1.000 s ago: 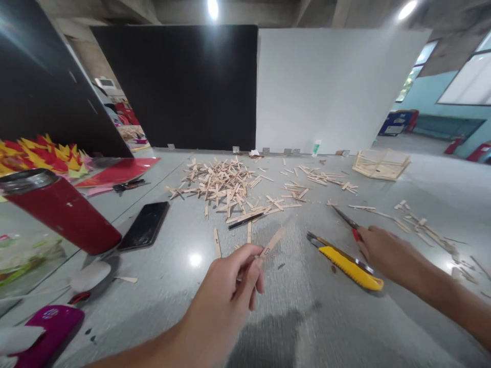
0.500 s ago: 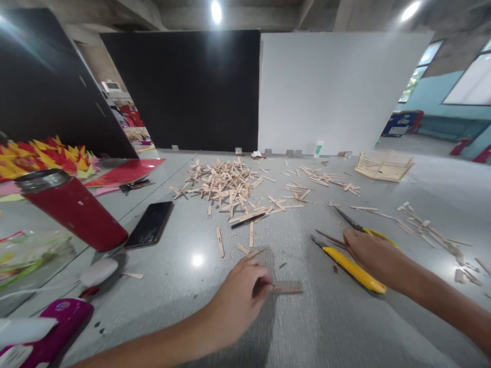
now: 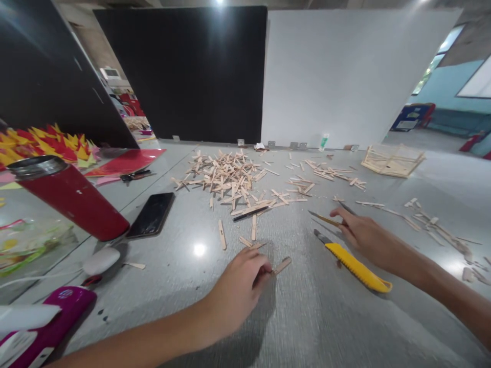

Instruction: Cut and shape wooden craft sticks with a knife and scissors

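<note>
My left hand [image 3: 245, 281] is closed in a pinch on a flat wooden craft stick [image 3: 283, 265], held low over the table and angled up to the right. Thumb and fingertips are pressed together at its near end. My right hand [image 3: 358, 230] is closed on a slim pointed tool [image 3: 324, 218] whose tip points left; the hand hides its rear part. Just behind that hand a dark scissors blade [image 3: 347, 207] shows, its handles hidden. A yellow utility knife [image 3: 358, 267] with its blade out lies in front of the right hand. Several loose craft sticks [image 3: 222, 235] lie beyond the left hand.
Farther back is a heap of craft sticks [image 3: 226, 174] with a black pen [image 3: 251, 213] at its front. At left stand a red flask [image 3: 72, 199] and a phone [image 3: 151, 215]. A stick-built frame [image 3: 393, 161] sits back right; scraps [image 3: 433, 222] lie at right.
The craft stick in my left hand has swung from level to slanting upward. My right hand has shifted up a little with the pointed tool, now covering the scissors' yellow handle. The view has tilted down.
</note>
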Tool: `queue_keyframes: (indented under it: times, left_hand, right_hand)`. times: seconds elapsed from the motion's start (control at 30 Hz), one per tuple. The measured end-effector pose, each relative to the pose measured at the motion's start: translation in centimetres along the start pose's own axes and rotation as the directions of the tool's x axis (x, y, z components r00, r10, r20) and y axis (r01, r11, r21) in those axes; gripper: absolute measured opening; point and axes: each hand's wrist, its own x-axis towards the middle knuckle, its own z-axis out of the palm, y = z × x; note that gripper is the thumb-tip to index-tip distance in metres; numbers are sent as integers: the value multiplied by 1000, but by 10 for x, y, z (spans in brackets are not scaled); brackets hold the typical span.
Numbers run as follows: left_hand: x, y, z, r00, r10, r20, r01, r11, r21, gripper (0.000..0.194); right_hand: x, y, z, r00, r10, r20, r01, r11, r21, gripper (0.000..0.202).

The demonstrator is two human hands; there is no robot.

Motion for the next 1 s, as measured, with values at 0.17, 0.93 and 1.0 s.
queue_keyframes:
  times: [0.17, 0.93, 1.0]
  left_hand:
    - [-3, -1, 0, 999, 4, 42, -4, 1000, 4, 25]
    - [-31, 47, 7, 942, -90, 325, 23, 979, 204, 52]
    - [-27, 45, 4, 930, -97, 354, 17, 975, 223, 49]
  right_hand:
    - [5, 4, 3, 997, -23, -71, 14, 992, -128, 12]
    - [-33, -55, 8, 876, -174, -449, 344, 879, 331, 10]
    - [-31, -73, 11, 943, -88, -320, 253, 817, 519, 20]
